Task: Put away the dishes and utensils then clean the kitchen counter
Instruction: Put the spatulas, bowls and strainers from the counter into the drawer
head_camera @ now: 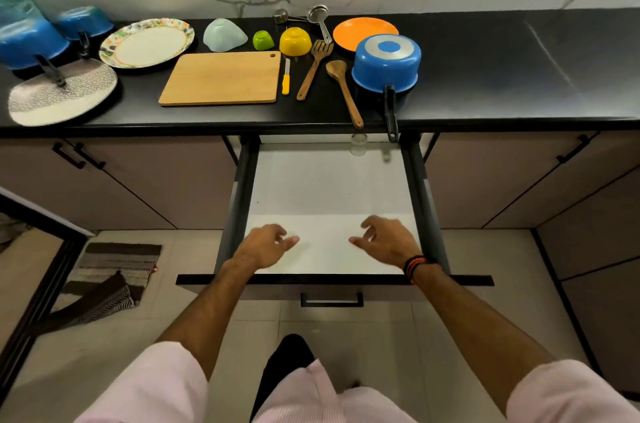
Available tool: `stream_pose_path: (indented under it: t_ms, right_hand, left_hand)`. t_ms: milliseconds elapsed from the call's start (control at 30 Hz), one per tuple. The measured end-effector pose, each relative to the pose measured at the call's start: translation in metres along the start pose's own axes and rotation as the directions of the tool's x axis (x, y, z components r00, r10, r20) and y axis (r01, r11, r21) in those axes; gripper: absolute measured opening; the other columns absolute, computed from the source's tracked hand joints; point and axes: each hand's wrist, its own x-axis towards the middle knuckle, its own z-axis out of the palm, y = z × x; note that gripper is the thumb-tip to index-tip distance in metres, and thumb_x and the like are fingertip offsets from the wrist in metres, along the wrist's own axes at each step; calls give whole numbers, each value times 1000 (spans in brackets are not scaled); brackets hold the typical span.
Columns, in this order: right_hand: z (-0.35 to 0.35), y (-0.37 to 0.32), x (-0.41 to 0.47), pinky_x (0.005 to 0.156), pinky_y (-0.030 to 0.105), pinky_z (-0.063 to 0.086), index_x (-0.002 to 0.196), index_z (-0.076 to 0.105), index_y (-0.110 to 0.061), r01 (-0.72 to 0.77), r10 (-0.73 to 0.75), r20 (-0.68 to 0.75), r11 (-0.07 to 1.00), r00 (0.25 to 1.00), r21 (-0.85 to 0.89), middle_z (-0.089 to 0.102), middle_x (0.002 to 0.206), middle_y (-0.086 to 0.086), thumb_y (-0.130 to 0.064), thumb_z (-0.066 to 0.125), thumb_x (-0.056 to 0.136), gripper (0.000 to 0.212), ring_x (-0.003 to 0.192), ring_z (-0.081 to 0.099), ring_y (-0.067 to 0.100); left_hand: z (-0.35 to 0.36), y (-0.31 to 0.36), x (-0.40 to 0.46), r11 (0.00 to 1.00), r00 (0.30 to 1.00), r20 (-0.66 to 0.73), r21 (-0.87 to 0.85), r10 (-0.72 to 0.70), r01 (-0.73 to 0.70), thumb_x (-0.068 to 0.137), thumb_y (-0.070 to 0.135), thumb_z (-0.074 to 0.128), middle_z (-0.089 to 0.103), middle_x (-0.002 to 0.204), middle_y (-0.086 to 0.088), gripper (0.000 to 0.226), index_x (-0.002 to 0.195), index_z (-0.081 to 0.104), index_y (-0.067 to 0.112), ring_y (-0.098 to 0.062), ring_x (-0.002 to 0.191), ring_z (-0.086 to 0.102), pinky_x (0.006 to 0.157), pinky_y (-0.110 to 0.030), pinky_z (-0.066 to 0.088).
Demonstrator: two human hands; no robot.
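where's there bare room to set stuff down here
Free: the open drawer, its white floor bare but for a small glass at the back, and the counter right of the blue saucepan. Crowded: everything left of it, from the orange plate to the blue pots.

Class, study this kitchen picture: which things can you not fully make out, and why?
Head view only:
- Back of the open drawer: hidden under the counter edge.
- Teal container and blue pots at far left: blurred, partly cut by the frame.
- Inside the upturned yellow bowl and blue saucepan: hidden by their own walls.
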Motion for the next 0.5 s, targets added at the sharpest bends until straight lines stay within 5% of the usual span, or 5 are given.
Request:
stream_pose_path:
  t_ms: [233, 500]
  right_hand:
    - [-70, -54, 111, 89, 39, 55, 122, 59, -20, 0, 28, -192, 990, 981, 142, 70, 101, -4, -35, 68, 88, 38, 97, 65, 19]
    - [-129, -100, 238, 72, 34, 51, 104, 60, -16, -63, 49, -384, 998, 922, -23, 68, 93, 1, -27, 67, 86, 23, 87, 65, 23]
  left_hand:
    - [-77, 48, 109, 997, 980, -193, -44, 48, -57, 91, 50, 61, 66, 123, -4, 53, 126, 59, 11, -22, 113, 61, 95, -32, 46]
    - [-162, 105, 254, 990, 945, -301, -30, 125, -141, 91, 39, 66, 65, 111, -9, 45, 123, 57, 9, -26, 104, 62, 86, -34, 48]
